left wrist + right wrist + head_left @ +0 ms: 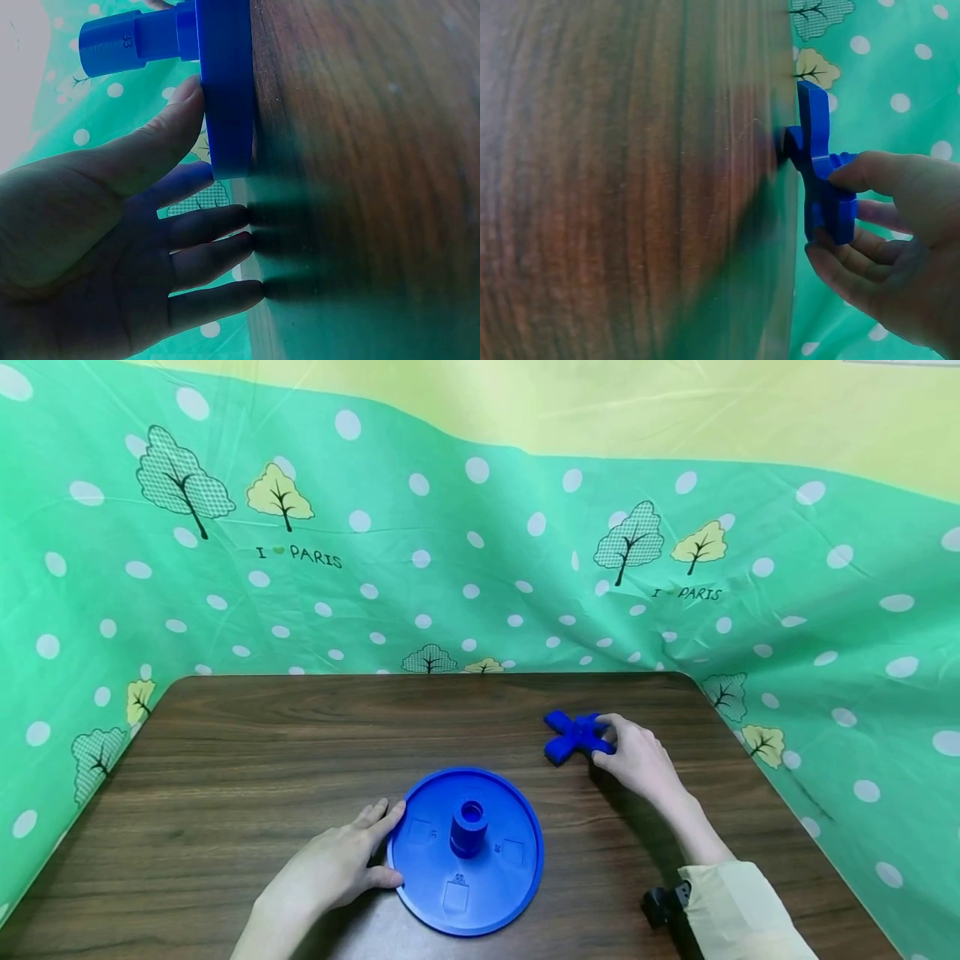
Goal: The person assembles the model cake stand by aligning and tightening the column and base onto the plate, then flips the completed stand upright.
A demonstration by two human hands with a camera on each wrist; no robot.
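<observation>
A round blue disc [416, 885] with a raised rim lies on the brown table, and a hollow blue post [468, 839] stands up from its centre. My left hand [326, 864] touches the disc's left edge with thumb and index finger, fingers spread and fairly straight; the left wrist view has the thumb against the rim [226, 90]. Farther back and to the right, my right hand [641, 760] pinches one arm of a blue cross-shaped piece [573, 733]. In the right wrist view the piece [814, 120] is between thumb and fingers; whether it touches the table I cannot tell.
The wood-grain table [262, 760] ends at a back edge against a green dotted cloth [465, 568] that hangs behind and beside it. A small black device [663, 906] sits at the right sleeve's cuff [731, 902].
</observation>
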